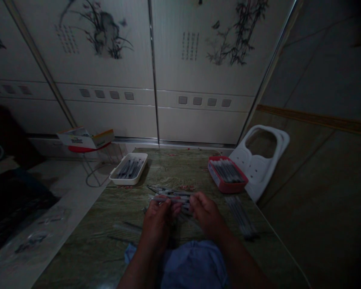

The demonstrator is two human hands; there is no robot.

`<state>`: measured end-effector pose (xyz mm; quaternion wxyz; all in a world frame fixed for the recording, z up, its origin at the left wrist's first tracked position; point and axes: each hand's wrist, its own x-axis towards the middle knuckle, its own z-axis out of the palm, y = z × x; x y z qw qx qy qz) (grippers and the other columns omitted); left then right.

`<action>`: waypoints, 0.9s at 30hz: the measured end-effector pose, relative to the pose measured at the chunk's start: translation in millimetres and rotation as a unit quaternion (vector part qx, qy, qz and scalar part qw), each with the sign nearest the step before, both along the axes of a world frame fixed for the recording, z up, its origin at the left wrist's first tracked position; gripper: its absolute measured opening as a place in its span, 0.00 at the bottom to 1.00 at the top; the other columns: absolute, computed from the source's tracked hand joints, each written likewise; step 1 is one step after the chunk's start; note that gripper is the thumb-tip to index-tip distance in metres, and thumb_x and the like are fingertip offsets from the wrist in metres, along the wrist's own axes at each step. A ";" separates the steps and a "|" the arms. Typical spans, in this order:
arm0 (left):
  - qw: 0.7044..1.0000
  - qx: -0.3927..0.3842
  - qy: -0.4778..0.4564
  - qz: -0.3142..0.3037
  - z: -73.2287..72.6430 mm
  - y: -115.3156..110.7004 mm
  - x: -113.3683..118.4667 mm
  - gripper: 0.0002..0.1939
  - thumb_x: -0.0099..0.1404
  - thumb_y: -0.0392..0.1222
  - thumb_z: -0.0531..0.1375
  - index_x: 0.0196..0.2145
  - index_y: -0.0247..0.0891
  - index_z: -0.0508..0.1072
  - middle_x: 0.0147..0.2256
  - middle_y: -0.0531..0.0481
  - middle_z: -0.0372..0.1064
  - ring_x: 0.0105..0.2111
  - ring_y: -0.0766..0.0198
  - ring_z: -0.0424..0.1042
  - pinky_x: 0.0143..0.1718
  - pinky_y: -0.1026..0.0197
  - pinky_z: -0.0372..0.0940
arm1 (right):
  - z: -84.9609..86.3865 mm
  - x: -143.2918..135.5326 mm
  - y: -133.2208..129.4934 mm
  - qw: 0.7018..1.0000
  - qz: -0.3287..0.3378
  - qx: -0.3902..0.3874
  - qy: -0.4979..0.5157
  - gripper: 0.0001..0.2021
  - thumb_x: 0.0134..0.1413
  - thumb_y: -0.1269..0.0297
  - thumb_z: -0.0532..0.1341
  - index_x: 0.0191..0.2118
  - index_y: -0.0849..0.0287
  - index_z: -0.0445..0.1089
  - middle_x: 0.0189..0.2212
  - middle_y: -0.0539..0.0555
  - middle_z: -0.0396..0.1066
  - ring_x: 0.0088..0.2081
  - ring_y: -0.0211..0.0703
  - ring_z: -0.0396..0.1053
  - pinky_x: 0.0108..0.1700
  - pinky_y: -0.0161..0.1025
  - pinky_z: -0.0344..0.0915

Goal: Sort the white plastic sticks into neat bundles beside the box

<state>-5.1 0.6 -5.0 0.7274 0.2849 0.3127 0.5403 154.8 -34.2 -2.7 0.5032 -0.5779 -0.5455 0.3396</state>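
Note:
Near the middle of the table, my left hand point(161, 212) is closed around a slim, clear pen point(171, 199), which lies level across both hands. The fingers of my right hand point(203, 206) pinch its right end. Just beyond and beneath the hands is a loose pile of similar pens point(162, 189). More pens point(129, 227) lie to the left of my left wrist. To the right of my right hand, a row of pens point(241, 216) rests side by side on the table. Dim light hides the finer details.
A white tray point(129, 169) of pens stands at the table's point(174, 164) far left, a red box point(228, 175) of pens at its far right. Blue cloth point(194, 265) lies at the near edge. Beyond are a carton point(86, 138) on a red stool and a white folding chair point(260, 156).

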 end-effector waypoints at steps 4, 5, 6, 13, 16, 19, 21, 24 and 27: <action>1.000 -0.003 -0.001 0.000 2.7 -2.0 -0.7 0.15 0.62 0.39 0.66 0.42 0.40 0.64 0.42 0.44 0.78 0.37 0.62 0.79 0.45 0.57 0.71 | -2.6 -0.3 1.0 1.000 0.005 0.001 -0.009 0.17 0.65 0.48 0.56 0.33 0.56 0.66 0.25 0.47 0.65 0.26 0.38 0.62 0.28 0.34 0.56; 1.000 -0.002 0.001 -0.002 4.1 -2.9 -0.6 0.16 0.62 0.39 0.66 0.42 0.40 0.64 0.42 0.44 0.78 0.37 0.62 0.79 0.45 0.57 0.71 | -3.2 -0.4 1.1 1.000 0.006 -0.005 -0.010 0.19 0.66 0.47 0.54 0.30 0.56 0.65 0.23 0.47 0.65 0.25 0.37 0.62 0.28 0.34 0.56; 1.000 0.000 0.003 -0.003 5.2 -3.5 -0.3 0.16 0.61 0.39 0.67 0.42 0.40 0.63 0.42 0.44 0.78 0.36 0.62 0.79 0.44 0.57 0.71 | -3.5 -0.6 1.2 1.000 0.009 -0.013 -0.007 0.21 0.66 0.46 0.53 0.29 0.56 0.64 0.22 0.47 0.64 0.25 0.37 0.61 0.27 0.35 0.55; 1.000 -0.010 0.008 0.003 1.2 0.9 0.0 0.16 0.61 0.39 0.66 0.42 0.40 0.64 0.42 0.44 0.78 0.37 0.61 0.79 0.45 0.57 0.71 | -3.2 0.1 1.1 0.998 0.019 -0.031 0.042 0.21 0.67 0.46 0.51 0.32 0.57 0.66 0.24 0.48 0.66 0.25 0.37 0.62 0.28 0.35 0.57; 1.000 -0.007 0.011 0.003 0.5 1.1 -0.9 0.16 0.61 0.39 0.66 0.42 0.40 0.64 0.42 0.44 0.78 0.37 0.62 0.79 0.44 0.57 0.71 | -5.3 1.5 1.6 0.999 0.032 -0.028 0.029 0.16 0.65 0.48 0.56 0.36 0.56 0.67 0.27 0.48 0.68 0.27 0.37 0.63 0.28 0.34 0.58; 1.000 -0.003 0.010 -0.006 2.8 -0.5 -0.6 0.16 0.61 0.39 0.67 0.42 0.41 0.63 0.42 0.44 0.78 0.36 0.62 0.79 0.44 0.57 0.71 | -7.6 2.3 2.2 0.999 0.039 -0.031 0.020 0.20 0.66 0.46 0.53 0.31 0.56 0.65 0.22 0.47 0.65 0.24 0.37 0.61 0.27 0.34 0.56; 1.000 -0.001 0.009 -0.010 3.9 -1.1 0.2 0.16 0.61 0.39 0.66 0.42 0.41 0.63 0.42 0.44 0.78 0.36 0.63 0.79 0.44 0.58 0.71 | -7.4 2.1 2.3 0.998 0.043 -0.040 0.026 0.23 0.67 0.44 0.51 0.29 0.56 0.65 0.20 0.47 0.63 0.23 0.36 0.60 0.26 0.34 0.55; 1.000 -0.002 0.010 -0.004 3.1 -0.5 1.0 0.16 0.62 0.39 0.66 0.42 0.40 0.62 0.41 0.44 0.78 0.36 0.63 0.79 0.44 0.58 0.71 | -4.8 1.2 1.9 0.998 0.038 -0.041 0.026 0.24 0.67 0.43 0.49 0.30 0.57 0.66 0.20 0.47 0.64 0.23 0.37 0.60 0.26 0.34 0.56; 1.000 -0.001 0.007 0.000 1.3 0.3 0.2 0.16 0.61 0.39 0.66 0.42 0.40 0.63 0.41 0.44 0.78 0.36 0.63 0.79 0.44 0.58 0.71 | -2.2 1.2 0.4 0.999 0.036 -0.025 0.012 0.20 0.65 0.45 0.54 0.33 0.57 0.67 0.24 0.47 0.65 0.25 0.37 0.61 0.27 0.34 0.56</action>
